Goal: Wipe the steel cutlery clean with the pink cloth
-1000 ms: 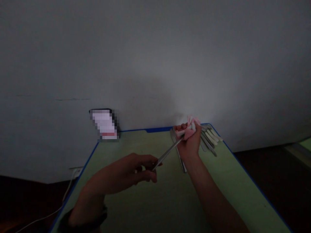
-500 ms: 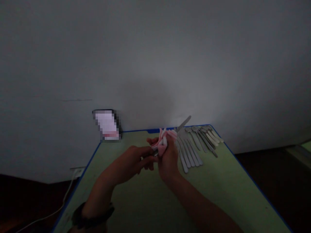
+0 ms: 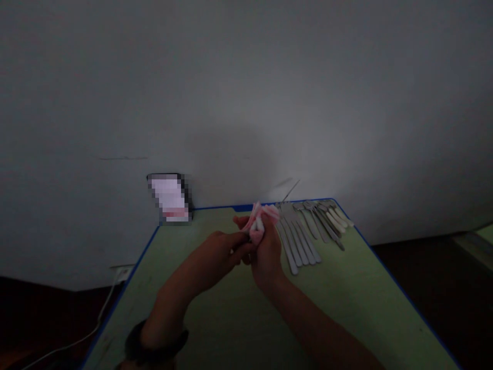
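A pink-and-white cloth [image 3: 257, 228] is bunched in my right hand [image 3: 269, 254], whose fingers are closed around it. Through the cloth passes a table knife [image 3: 291, 190]; its blade sticks out up and to the right, seen almost edge-on. My left hand [image 3: 221, 252] is closed on the knife's near end, pressed against the cloth, and the fingers hide most of that end. Just right of my right hand, several forks [image 3: 302, 246] lie side by side on the green table [image 3: 215, 318], their handles toward me.
Farther right lie several spoons and other cutlery [image 3: 323, 221], some with white handles [image 3: 338, 220]. A phone [image 3: 169, 198] with a blurred screen leans on the wall [image 3: 246, 103] at the back left. A white cable [image 3: 102, 313] hangs left of the table.
The knife has turned about its length, so its blade went from showing its flat side to showing its edge. My left hand has moved slightly right, closer to the cloth.
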Motion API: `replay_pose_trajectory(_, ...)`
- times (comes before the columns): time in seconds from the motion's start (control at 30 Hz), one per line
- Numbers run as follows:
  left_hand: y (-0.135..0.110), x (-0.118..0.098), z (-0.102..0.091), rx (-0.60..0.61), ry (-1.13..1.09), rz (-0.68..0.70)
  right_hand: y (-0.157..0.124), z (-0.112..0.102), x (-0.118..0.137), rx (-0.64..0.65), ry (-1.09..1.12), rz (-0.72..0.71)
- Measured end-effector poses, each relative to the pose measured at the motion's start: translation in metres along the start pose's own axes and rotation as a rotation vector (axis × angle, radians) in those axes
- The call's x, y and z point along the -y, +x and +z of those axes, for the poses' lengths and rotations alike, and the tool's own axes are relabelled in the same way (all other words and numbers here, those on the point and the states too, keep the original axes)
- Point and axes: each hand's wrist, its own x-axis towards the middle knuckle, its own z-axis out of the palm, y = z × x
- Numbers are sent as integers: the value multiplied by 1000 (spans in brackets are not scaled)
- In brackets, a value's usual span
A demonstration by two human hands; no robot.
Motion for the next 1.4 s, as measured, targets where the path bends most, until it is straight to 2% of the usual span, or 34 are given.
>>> replay_pose_trajectory(0.17,0,-4,-3,33,-205,-33,-2,0,1,59,-1,-16)
replay_pose_trajectory(0.3,1,-8,0,-2,-140,-83,0,-1,0,11,8,-92)
replay_pose_trajectory(0.5,3,-5,7,-20,-29,-60,2,-2,-2,-41,19,-149)
replay_pose_trajectory(0.83,0,-9,3,-46,-56,-29,2,-1,-3,-44,62,-121)
replay_pose_trajectory(1.07,-5,-7,-3,-1,-44,4,2,2,5,-62,77,-109)
replay_pose_trajectory(1.17,-6,-8,-2,10,-29,2,3,1,5,-85,67,-129)
replay_pose_trajectory(1.4,-3,-5,3,5,15,-37,0,1,-3,-39,78,-49)
